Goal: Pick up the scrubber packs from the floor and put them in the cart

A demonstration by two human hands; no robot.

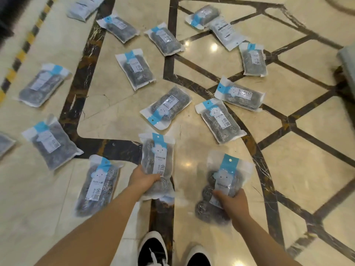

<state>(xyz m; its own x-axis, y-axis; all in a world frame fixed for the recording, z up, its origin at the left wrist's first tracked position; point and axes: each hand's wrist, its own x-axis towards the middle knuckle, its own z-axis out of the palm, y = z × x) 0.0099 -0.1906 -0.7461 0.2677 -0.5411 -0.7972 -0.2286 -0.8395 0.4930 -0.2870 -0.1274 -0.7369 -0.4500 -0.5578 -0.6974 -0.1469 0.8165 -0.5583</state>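
Head view: the left hand point(143, 178) grips one scrubber pack point(157, 164) just left of the dark floor stripe point(162, 214), the right hand point(233, 201) clasps another pack point(221, 189) right of it. More packs point(134, 69) lie beyond, some blurred or cropped; fingers under both packs are hidden.

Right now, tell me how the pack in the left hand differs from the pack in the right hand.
The left hand grips its pack along the pack's left edge; the right hand grips its pack from the lower right. The left pack points straight ahead; the right pack leans right. Both show a blue header strip and steel scrubbers inside.
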